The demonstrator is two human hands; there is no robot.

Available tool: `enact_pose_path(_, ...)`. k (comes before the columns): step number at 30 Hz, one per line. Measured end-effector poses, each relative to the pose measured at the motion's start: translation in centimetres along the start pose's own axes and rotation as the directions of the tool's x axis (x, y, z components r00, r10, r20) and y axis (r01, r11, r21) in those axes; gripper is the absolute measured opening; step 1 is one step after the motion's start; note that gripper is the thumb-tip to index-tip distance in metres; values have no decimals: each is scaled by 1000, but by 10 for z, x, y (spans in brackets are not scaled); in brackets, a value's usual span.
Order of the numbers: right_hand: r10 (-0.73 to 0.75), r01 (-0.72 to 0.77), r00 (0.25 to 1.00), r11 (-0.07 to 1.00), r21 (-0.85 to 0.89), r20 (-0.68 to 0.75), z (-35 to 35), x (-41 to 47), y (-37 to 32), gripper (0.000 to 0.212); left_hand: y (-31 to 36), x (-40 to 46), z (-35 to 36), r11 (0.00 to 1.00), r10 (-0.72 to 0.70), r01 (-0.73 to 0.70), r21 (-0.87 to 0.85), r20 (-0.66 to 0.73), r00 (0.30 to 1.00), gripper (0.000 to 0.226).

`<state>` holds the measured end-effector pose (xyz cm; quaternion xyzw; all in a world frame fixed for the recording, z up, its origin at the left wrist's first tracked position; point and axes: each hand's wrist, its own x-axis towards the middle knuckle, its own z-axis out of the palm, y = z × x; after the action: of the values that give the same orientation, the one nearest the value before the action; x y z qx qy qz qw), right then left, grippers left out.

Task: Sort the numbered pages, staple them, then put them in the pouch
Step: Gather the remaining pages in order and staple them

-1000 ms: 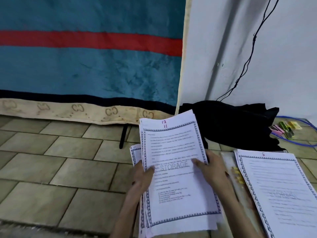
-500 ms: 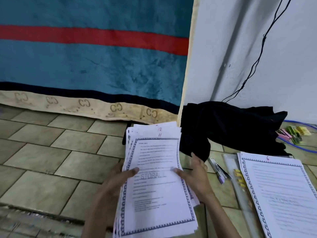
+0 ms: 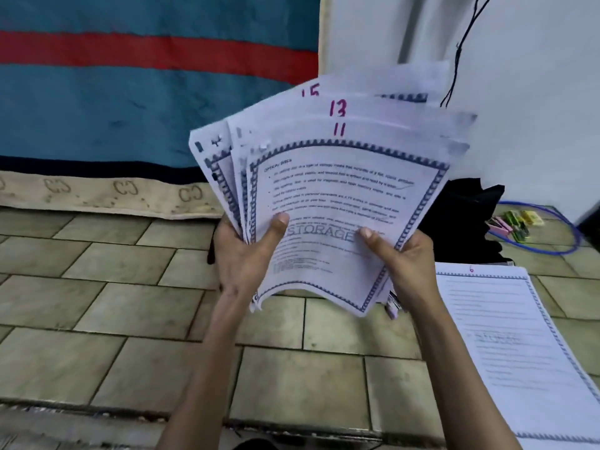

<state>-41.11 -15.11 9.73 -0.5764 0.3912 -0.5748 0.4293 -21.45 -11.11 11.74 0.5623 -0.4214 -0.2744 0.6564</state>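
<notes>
I hold a fanned stack of numbered pages (image 3: 337,196) upright in front of me. The front sheet is marked 11 in red, with 13 and 15 showing behind it. My left hand (image 3: 246,254) grips the stack's lower left edge, thumb across the front page. The lower right edge sits in my right hand (image 3: 402,264), whose thumb presses on the word STORAGE. A second pile of pages (image 3: 519,345), topped by sheet 6, lies on the floor at the right. No stapler or pouch can be made out.
The tiled floor (image 3: 113,287) stretches out to the left and below. A black cloth (image 3: 464,219) lies by the white wall behind the stack. Coloured clips (image 3: 513,222) sit inside a blue cable loop (image 3: 552,248) at the far right. A teal and red blanket (image 3: 146,92) hangs at the back.
Both hands have lifted the stack higher and closer, tilting it upright. The pages have spread into a fan, so numbers 13 and 15 now show behind 11.
</notes>
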Motion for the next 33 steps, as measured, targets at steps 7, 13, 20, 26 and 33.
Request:
enact_pose_path(7, 236, -222, 963, 969, -109, 128, -25, -29, 56, 38, -60, -3, -27, 964, -216, 179, 196, 186, 959, 59)
enact_pose_path(13, 294, -286, 951, 954, -95, 96, 1, -34, 70, 32, -68, -9, -3, 964, -247, 230, 133, 126, 961, 38)
enact_pose_path(20, 275, -270, 961, 957, -107, 39, -12, -39, 72, 41, -89, -2, -14, 968, -209, 177, 179, 180, 961, 36)
enact_pose_path(26, 319, -316, 947, 946, -68, 38, -10, -45, 77, 28, -109, -16, -7, 953, -285, 273, 128, 86, 955, 21)
enact_pose_path(33, 256, -256, 966, 967, -5, 30, -11, -38, 67, 39, -95, -22, 3, 973, -229, 228, 21, 93, 969, 22)
